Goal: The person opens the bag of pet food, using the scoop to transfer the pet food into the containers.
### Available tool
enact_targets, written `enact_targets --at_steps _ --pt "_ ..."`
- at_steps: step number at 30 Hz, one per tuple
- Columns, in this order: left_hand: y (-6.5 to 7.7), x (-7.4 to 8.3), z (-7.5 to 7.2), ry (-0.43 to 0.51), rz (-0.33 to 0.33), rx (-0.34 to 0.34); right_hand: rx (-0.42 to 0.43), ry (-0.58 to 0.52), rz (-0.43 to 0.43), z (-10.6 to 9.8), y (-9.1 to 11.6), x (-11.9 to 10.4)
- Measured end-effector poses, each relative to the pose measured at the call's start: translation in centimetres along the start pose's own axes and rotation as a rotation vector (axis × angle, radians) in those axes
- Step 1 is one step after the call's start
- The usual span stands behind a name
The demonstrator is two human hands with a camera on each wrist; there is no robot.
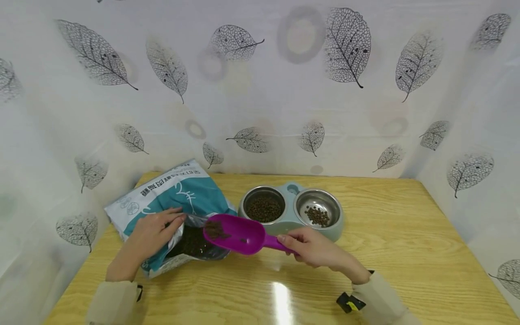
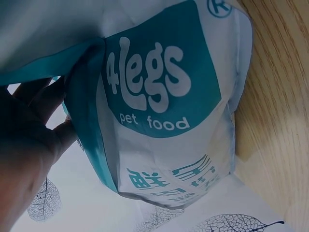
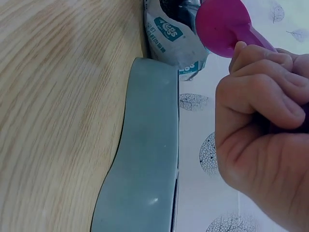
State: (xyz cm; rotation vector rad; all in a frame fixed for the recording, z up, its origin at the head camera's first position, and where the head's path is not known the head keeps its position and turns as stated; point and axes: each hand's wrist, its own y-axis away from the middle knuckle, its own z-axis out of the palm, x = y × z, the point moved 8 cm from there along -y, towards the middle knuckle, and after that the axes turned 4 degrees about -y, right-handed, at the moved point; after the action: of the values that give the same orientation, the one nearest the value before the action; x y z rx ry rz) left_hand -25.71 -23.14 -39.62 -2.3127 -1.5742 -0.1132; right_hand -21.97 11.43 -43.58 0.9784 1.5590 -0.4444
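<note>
Your right hand (image 1: 313, 246) has its fingers curled round the handle of the scoop (image 1: 248, 234), whose tip sits over the mouth of the bag (image 1: 211, 194) with a small heap of kibble (image 1: 216, 229) at its front end. Your left hand (image 1: 154, 232) pinches the bag's rim. The bag lies along the tabletop (image 1: 406, 243)'s left edge, near its far left corner. For this step, I'd hold the rim wide, so the lip doesn't catch the scoop, and tip its front slightly up, as the load looks near enough the edge to spill.

Only the head view shows what lies in the bowls near the tabletop's far edge: a broad layer in the left bowl (image 1: 264, 187), a small patch in the right bowl (image 1: 331, 205). The left wrist view adds the "4Legs" panel and your fingers tucked by the fold. The right wrist view gives the stand (image 3: 145, 140)'s side and the scoop's underside, but not its load.
</note>
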Motion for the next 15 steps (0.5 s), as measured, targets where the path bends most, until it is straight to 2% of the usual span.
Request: enact_targets --at_steps 4,15 --pt "0.0 0.0 0.0 0.005 0.008 0.008 0.009 -0.002 -0.019 -0.5 0.4 0.0" --pt "0.1 0.1 -0.1 0.003 0.01 0.006 -0.004 -0.149 -0.047 -1.8 1.1 0.6"
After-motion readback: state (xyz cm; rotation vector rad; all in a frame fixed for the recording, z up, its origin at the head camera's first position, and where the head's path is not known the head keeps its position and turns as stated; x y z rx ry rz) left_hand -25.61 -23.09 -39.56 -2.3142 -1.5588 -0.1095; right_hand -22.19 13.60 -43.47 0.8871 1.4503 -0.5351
